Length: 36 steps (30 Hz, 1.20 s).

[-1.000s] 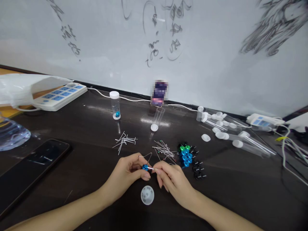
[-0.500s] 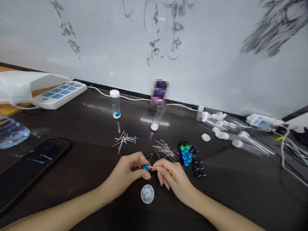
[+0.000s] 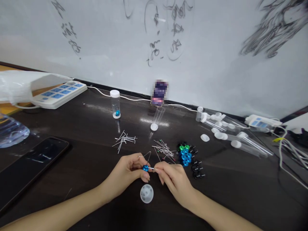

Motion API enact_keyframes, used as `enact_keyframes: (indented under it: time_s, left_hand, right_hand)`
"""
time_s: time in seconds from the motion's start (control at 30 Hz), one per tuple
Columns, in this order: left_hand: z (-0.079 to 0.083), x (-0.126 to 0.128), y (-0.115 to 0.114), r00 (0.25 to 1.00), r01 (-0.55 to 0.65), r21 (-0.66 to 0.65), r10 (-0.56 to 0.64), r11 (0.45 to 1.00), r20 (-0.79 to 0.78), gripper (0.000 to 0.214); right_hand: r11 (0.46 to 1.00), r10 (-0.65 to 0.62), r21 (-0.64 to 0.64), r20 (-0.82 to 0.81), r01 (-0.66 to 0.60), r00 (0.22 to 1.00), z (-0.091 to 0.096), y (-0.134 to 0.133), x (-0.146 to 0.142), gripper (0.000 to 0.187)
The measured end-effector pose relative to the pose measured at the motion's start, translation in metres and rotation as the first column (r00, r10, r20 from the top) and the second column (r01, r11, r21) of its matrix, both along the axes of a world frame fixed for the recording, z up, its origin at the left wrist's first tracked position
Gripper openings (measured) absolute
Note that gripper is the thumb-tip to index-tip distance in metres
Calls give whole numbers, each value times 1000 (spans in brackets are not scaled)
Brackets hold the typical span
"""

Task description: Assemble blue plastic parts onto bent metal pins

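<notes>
Kinda dim in here, glare streaks on the whiteboard (image 3: 211, 64) and dark tabletop (image 3: 96, 128), stretched edges, pixelated patch (image 3: 159, 93) mid-frame.

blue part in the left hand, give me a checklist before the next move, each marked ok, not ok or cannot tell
1. Blue part held by the left hand: ok.
2. Metal rod pinched by the right hand: ok.
3. Rod's tip fully seated in the blue part: cannot tell, too small.
4. Bent rods lying apart from the pin heap: ok.
5. Round dish nearer the person than the fingertips: ok.
</notes>
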<state>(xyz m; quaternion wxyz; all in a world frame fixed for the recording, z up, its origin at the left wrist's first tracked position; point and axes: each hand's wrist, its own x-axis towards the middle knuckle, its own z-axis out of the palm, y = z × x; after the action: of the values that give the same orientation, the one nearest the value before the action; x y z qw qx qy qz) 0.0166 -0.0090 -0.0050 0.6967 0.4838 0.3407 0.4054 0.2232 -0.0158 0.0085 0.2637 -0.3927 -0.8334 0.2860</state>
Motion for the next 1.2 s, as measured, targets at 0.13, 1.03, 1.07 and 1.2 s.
enact_keyframes:
  time_s: [0.13, 1.03, 1.07, 1.2]
  left_hand:
    - [-2, -2, 0, 997, -2, 76, 8, 997, -78, 9]
    - [2, 2, 4, 999, -5, 66, 8, 998, -40, 7]
    - [1, 2, 4, 998, -13, 83, 18, 996, -52, 7]
    - [3, 1, 4, 996, -40, 108, 49, 993, -80, 11]
  right_hand:
    - [988, 6, -152, -46, -13, 999, 2, 0, -1, 25]
    - [974, -26, -224, -90, 6, 996, -2, 2, -3, 27]
    - [967, -24, -254, -101, -3, 995, -2, 2, -3, 27]
    - [967, -35, -253, -96, 10, 995, -1, 2, -3, 25]
